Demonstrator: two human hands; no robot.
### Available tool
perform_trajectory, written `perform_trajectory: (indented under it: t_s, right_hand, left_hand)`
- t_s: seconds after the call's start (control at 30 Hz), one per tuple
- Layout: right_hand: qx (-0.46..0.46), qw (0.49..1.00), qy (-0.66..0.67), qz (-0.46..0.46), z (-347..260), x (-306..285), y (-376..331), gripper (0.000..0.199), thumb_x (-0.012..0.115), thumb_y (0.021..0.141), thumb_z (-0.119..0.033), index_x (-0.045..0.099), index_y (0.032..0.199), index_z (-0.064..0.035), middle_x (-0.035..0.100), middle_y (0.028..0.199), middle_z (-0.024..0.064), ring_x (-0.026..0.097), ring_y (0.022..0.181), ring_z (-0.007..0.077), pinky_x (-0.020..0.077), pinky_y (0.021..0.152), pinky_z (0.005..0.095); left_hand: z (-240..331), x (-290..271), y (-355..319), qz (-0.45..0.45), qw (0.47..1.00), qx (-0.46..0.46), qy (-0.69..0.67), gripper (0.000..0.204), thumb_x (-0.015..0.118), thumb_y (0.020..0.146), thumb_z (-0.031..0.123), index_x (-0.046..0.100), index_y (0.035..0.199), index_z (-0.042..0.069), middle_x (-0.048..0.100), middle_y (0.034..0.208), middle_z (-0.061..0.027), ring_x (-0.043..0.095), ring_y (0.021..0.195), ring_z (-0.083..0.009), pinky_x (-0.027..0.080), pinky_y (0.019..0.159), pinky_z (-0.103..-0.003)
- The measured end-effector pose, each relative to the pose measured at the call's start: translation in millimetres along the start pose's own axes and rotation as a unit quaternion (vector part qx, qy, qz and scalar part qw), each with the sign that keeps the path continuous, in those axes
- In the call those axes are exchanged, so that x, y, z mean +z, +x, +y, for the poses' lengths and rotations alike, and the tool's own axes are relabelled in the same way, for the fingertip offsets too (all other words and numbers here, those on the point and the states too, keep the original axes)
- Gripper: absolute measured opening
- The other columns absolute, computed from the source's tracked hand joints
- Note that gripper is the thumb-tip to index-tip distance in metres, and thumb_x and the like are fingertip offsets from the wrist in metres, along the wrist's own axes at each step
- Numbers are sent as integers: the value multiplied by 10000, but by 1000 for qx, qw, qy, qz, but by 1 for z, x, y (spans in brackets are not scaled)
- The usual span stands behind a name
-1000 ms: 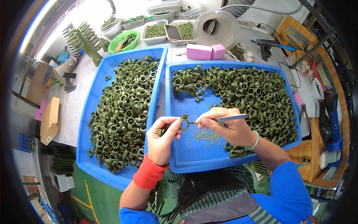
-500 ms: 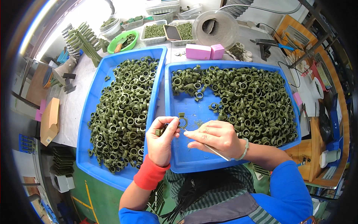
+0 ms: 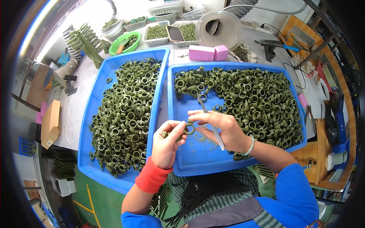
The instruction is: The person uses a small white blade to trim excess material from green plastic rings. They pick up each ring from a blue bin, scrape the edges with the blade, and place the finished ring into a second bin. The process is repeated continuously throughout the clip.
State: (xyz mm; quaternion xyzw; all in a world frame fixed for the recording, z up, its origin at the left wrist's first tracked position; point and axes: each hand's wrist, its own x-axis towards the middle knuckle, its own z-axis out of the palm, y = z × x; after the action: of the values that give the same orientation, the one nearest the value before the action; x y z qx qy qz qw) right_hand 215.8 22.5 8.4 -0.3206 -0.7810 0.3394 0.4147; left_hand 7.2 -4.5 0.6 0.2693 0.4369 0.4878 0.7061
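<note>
My left hand (image 3: 166,142) pinches a dark green ring (image 3: 189,129) between thumb and fingers, above the right blue tray (image 3: 190,161). Another small green piece (image 3: 164,134) shows in that hand's curled fingers. My right hand (image 3: 226,129) holds a slim grey trimming knife (image 3: 216,133), its narrow blade pointing away from me toward the heaped rings. Thumb and forefinger of this hand reach to the held ring, the forefinger at its upper edge; whether they grip it I cannot tell. Fine green shavings (image 3: 201,140) lie on the tray floor beneath.
Many green rings (image 3: 258,102) fill the right tray's far and right parts. A left blue tray (image 3: 86,136) holds another heap (image 3: 129,114). Behind stand pink blocks (image 3: 201,53), a phone (image 3: 175,33) on tubs of small green parts, a green basket (image 3: 133,47) and a clear funnel (image 3: 232,32).
The knife has swung in my right hand from pointing at the ring to pointing away from me. My right fingers have come up to the ring, which has turned in my left hand.
</note>
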Motion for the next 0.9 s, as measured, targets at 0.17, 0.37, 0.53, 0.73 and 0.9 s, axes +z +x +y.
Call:
perform_trajectory:
  t_s: [0.17,0.37,0.53,0.73,0.9]
  right_hand:
    - [55,997,46,2,-3,0,-3,204,744,880,-59,702,1075,-18,741,956,78,710,828,153,556,709,262]
    - [208,958,198,3,-11,0,-6,171,727,926,-104,659,1039,5,702,886,31,635,790,49,522,685,218]
    - [197,964,177,13,-10,1,-8,174,729,926,-111,649,1030,4,698,877,28,627,765,53,519,670,220]
    - [171,980,85,-58,-7,0,-6,154,703,931,-124,645,997,2,694,826,79,655,708,123,516,636,282]
    - [141,978,-151,4,59,-10,15,142,664,882,-52,563,979,-25,643,882,153,644,801,315,514,711,421]
  left_hand:
    - [-2,-1,0,-78,997,0,-2,182,560,1039,198,626,1048,29,655,921,-58,580,702,-80,462,591,-190]
    - [1,0,0,-44,999,4,8,216,560,1041,190,640,1118,6,665,960,-48,588,725,-79,480,621,-201]
    - [1,3,1,-46,999,-16,13,241,590,1022,152,655,1193,-5,672,968,-35,600,758,-71,488,641,-203]
    - [-1,-2,-2,-74,986,56,141,206,609,997,109,693,1148,-4,670,931,-34,604,718,-80,484,602,-200]
    - [12,-7,5,-49,998,-46,-6,246,560,1023,149,639,1197,-5,680,986,-73,719,920,-208,618,703,-230]
